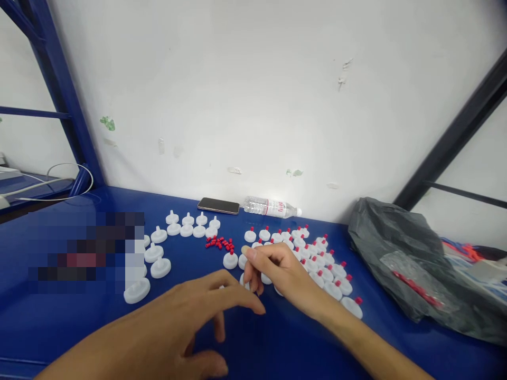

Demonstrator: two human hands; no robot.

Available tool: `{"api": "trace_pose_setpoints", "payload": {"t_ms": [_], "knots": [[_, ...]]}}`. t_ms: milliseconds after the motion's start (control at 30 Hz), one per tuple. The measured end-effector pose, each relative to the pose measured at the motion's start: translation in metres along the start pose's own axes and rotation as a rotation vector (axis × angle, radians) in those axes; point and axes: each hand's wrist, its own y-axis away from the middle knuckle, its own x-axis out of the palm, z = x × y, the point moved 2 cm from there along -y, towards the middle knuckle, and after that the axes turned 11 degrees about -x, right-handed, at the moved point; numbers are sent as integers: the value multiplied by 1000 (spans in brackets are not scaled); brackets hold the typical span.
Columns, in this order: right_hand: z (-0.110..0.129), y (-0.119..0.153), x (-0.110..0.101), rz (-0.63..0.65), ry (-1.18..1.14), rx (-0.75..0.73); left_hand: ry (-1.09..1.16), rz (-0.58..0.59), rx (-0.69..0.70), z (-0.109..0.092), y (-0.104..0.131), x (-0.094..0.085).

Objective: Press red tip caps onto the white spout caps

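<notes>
My left hand [198, 311] hovers over the front of the blue table, thumb and fingers apart, with no object visible in it. Just to its right, my right hand [273, 266] has its fingers curled and the thumb pressed to them; whatever they hold, if anything, is hidden. Around and behind that hand stand many white nozzle lids with small red tip caps on, such as the capped lid [230, 259]. A loose pile of red tip caps [220, 243] lies behind my hands. Toward the left are several white nozzle lids without red caps, including an uncapped lid [160, 267].
A phone [218, 206] and a clear plastic bottle [273, 207] lie along the wall. At the right, a dark plastic bag [390, 253] carries a clear packet with red contents [418, 289]. Blue frame posts [65, 79] rise at the left. A pixelated patch hides part of the left table.
</notes>
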Motion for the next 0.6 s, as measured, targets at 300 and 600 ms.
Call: {"api": "trace_pose_setpoints", "payload": {"t_ms": [300, 600], "knots": [[-4, 1, -1, -59, -3, 52, -104, -78, -29, -15, -13, -19], [0, 1, 0, 59, -18, 40, -192, -313, 87, -5, -21, -25]]}}
